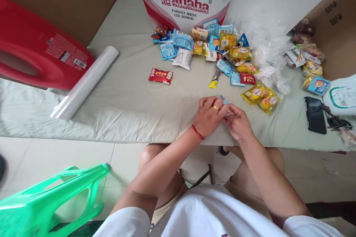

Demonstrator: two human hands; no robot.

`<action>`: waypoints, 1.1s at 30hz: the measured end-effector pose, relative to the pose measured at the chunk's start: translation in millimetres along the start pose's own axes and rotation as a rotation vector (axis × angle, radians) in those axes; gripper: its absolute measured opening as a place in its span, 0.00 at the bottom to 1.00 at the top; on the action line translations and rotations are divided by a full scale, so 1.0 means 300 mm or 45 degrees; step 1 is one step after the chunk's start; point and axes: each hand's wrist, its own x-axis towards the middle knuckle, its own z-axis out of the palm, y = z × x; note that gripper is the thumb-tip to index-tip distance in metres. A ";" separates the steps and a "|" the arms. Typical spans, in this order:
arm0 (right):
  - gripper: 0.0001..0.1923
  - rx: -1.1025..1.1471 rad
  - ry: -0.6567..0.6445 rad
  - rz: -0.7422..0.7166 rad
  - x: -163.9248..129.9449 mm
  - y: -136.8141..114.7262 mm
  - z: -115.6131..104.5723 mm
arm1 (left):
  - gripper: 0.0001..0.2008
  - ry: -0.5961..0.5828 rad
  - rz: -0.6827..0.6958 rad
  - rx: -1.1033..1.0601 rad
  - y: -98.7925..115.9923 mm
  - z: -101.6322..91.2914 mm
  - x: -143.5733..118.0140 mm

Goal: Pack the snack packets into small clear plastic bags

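My left hand (209,115), with a ring and a red cord bracelet, is closed around a small blue snack packet (223,99); most of it is hidden by the fingers. My right hand (237,122) meets it at the fingertips, pinching a bit of clear plastic (228,113). Whether the plastic wraps the packet I cannot tell. Just beyond lies a narrow yellow-ended packet (214,79). A red packet (160,76) lies apart to the left, and two yellow wrapped snacks (261,97) rest to the right.
Several mixed snacks (183,39) lie before a Wahaha carton (189,2), beside crumpled clear bags (265,46). A plastic film roll (86,81) and red jug (44,44) stand left. At right are a phone (315,115), keys (338,121) and white bottle (343,96). A green stool (55,192) is below.
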 end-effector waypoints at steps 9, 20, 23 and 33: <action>0.14 0.319 0.171 0.048 0.014 0.011 -0.062 | 0.11 -0.181 -0.013 -0.645 0.012 0.006 0.028; 0.20 0.196 0.192 -0.075 -0.022 0.002 -0.083 | 0.21 -0.005 -1.001 -1.669 0.039 0.060 0.102; 0.19 0.127 0.257 -0.085 -0.059 -0.030 -0.161 | 0.19 -0.087 -0.856 -1.677 0.068 0.047 0.104; 0.08 -0.034 1.476 -0.197 0.046 -0.291 -0.874 | 0.12 -0.285 -0.838 -1.377 0.070 0.025 0.115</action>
